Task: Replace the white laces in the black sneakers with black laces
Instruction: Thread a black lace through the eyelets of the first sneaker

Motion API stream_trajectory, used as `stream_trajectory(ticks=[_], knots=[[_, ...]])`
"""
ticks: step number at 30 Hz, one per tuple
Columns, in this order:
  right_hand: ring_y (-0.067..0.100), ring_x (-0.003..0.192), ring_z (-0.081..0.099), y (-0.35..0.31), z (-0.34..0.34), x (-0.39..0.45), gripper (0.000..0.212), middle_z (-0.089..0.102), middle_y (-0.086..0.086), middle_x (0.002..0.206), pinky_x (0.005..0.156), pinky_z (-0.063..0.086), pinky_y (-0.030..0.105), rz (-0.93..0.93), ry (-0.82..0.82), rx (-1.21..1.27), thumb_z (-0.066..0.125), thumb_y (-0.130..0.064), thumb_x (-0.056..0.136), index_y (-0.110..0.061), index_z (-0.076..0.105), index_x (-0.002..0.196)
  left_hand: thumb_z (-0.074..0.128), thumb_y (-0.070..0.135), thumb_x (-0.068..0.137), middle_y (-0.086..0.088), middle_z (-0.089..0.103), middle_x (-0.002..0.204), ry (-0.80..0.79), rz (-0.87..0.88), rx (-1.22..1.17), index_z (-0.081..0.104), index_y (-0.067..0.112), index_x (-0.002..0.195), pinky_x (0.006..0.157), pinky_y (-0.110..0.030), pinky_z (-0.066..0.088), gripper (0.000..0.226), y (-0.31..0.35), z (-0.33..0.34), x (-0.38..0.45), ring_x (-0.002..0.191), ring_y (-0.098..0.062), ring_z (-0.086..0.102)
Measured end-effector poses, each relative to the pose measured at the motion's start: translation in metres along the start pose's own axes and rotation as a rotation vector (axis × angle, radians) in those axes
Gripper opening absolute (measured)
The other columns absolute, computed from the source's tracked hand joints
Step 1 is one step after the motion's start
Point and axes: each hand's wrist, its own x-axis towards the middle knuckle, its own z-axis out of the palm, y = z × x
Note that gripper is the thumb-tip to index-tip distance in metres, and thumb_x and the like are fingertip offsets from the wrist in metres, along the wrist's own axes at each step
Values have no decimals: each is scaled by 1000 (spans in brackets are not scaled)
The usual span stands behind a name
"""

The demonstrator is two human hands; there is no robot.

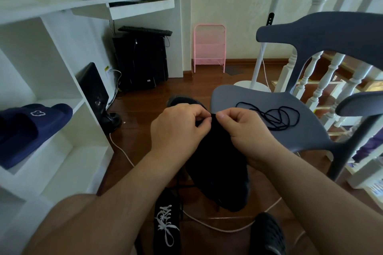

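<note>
Above brown wooden floor, both hands, left hand and right hand, pinch a thin black lace at the held black fabric sneaker, while second sneaker below keeps white laces, so work seems half done.

chair right – shelf left, floor between

Dark wooden floor, bearing a black sneaker with white laces and a pale cable. Grey chair seat, carrying a loose black lace.
</note>
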Motion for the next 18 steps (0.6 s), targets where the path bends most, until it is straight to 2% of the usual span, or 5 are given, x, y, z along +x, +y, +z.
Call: stream_trajectory(ticks=[2, 4, 8, 14, 18], knots=[[5, 68, 69, 0, 4, -1, 28, 75, -10, 77, 55, 52, 21, -113, 112, -263, 58, -40, 106, -28, 77, 89, 68, 50, 97, 21, 72, 95, -12, -11, 0, 77, 43, 104, 62, -26, 54, 13, 2, 4, -1, 87, 0, 65], [7, 71, 68, -1, 6, 0, 37, 74, -7, 79, 59, 56, 33, -165, 188, -313, 50, -50, 107, -26, 76, 93, 75, 43, 94, 22, 73, 93, -64, -50, -125, 76, 42, 101, 65, -25, 53, 7, 2, 7, 0, 87, 2, 66], [21, 79, 74, -2, 9, 0, 33, 77, 0, 83, 74, 61, 50, -105, 154, -160, 52, -45, 107, -29, 78, 93, 85, 31, 87, 24, 67, 86, -100, -83, -273, 64, 45, 89, 78, -32, 59, 25, -2, 10, 0, 87, 3, 64], [35, 77, 74, 6, 17, 5, 21, 76, 23, 87, 68, 61, 43, 152, 102, 240, 62, -18, 100, -9, 78, 89, 86, 28, 85, 19, 69, 89, -102, -21, -262, 62, 37, 90, 78, -44, 60, 26, -7, 13, -2, 90, -7, 67], [32, 70, 72, 10, 16, 8, 24, 73, 21, 80, 63, 59, 36, 235, 113, 431, 60, -12, 101, 0, 77, 88, 83, 29, 90, 26, 73, 93, -166, -12, -350, 62, 44, 93, 85, -24, 55, 26, -12, 10, 2, 97, 8, 67]])
